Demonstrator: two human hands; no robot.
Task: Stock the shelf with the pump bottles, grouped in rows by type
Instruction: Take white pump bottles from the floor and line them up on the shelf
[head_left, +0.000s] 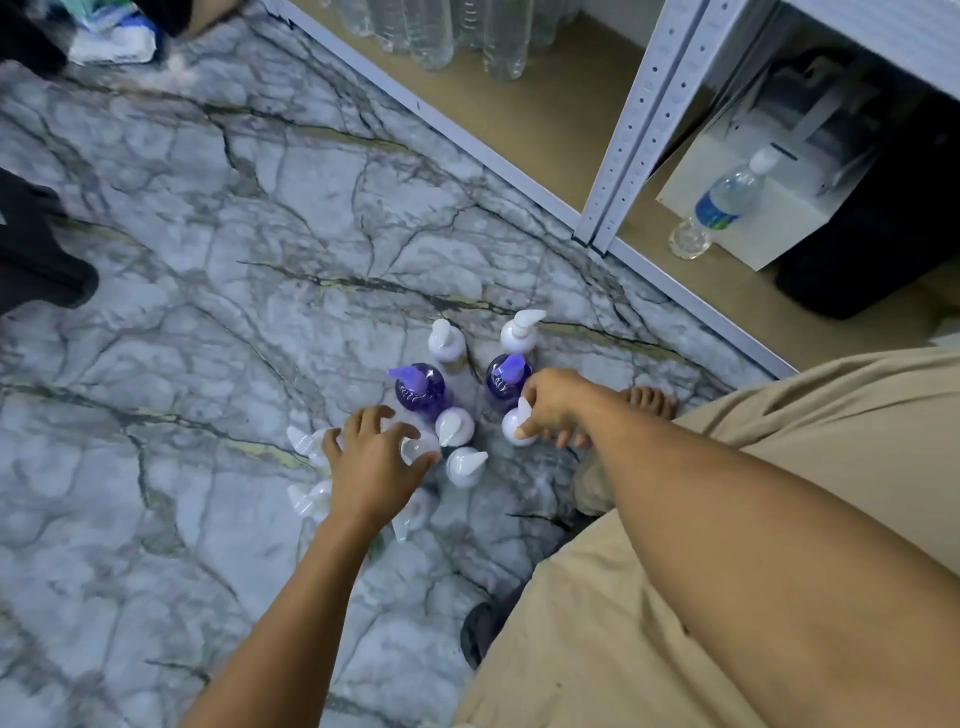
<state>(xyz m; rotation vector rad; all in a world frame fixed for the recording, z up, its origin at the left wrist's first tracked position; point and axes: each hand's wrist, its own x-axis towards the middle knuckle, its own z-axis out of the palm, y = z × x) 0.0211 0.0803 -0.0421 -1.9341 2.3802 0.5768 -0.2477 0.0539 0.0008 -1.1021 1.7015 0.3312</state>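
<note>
Eleven pump bottles stand close together on the marble floor (218, 249), near the foot of the shelf (561, 119).

Two are purple: one on the left (420, 392) and one on the right (506, 382). Five are opaque white: two at the far side (445, 340) (521, 330), two in the middle (454, 426) (466, 466), and one to the right of those. Four look clear, and three of them stand on the near left (305, 441) (306, 500) (413, 512).

The left hand (371, 462) reaches in palm down with its fingers spread and curled. Thumb and forefinger close round the top of the fourth clear bottle (415, 449). The right hand (550, 408) comes in from the right with the forearm stretched across the knee. Its curled fingertips pinch the pump head of the fifth white bottle (516, 428), just near of the right purple one.
</note>
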